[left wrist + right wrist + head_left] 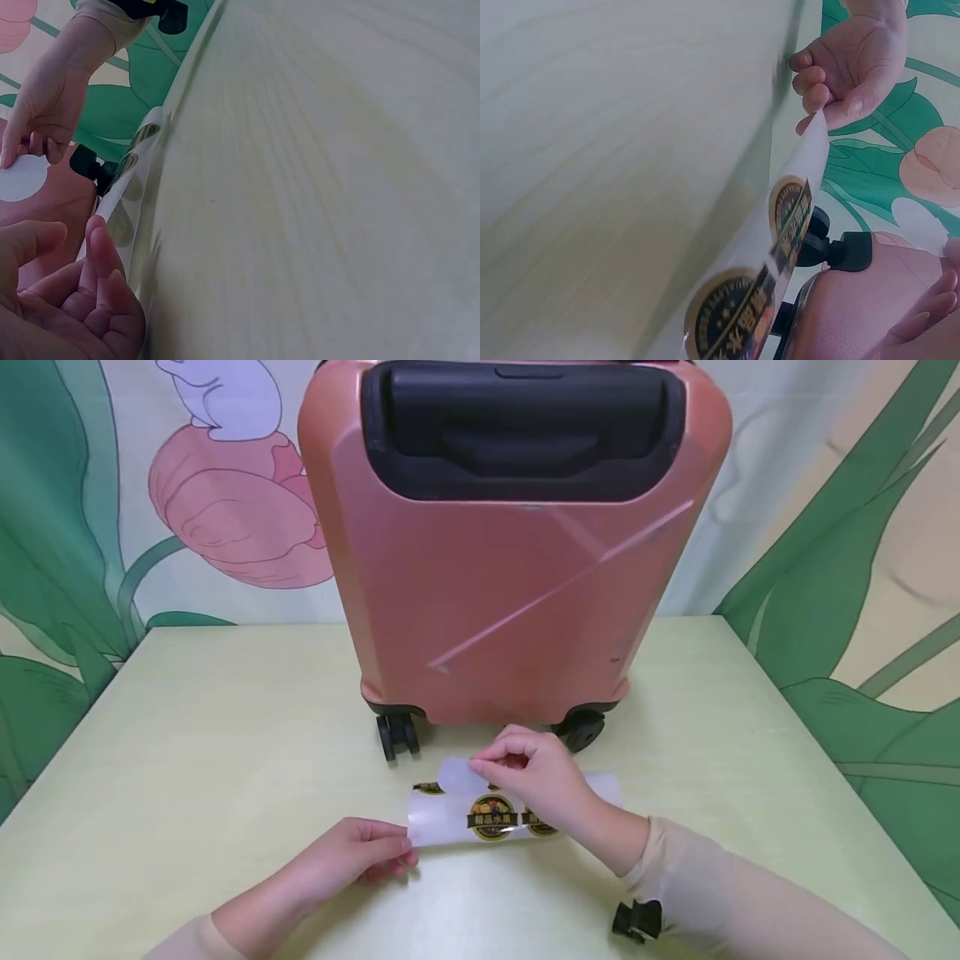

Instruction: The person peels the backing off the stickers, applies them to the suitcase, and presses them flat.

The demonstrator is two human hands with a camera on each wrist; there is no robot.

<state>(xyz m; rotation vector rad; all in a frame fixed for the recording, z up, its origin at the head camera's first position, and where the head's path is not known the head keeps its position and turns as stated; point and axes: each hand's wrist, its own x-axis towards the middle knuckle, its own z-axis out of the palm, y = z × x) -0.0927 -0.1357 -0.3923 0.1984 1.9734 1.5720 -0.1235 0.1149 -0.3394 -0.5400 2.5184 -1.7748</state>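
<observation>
A white sheet of round stickers (441,822) with black-and-gold fruit labels is held just above the table in front of the suitcase. At its near left corner my left hand (348,858) pinches it between thumb and fingers. Over the sheet, my right hand (542,777) pinches the edge of a round sticker (456,775), whose plain white back shows. In the left wrist view the sticker (22,178) hangs from the right fingertips, apart from the sheet (120,217). Printed labels (727,315) stand out on the sheet in the right wrist view.
A pink hard-shell suitcase (517,602) stands upright on the pale table (225,735), its black wheels (397,737) just beyond the sheet. Behind hangs a cloth (232,527) printed with plants. A black clip (637,920) sits at my right sleeve.
</observation>
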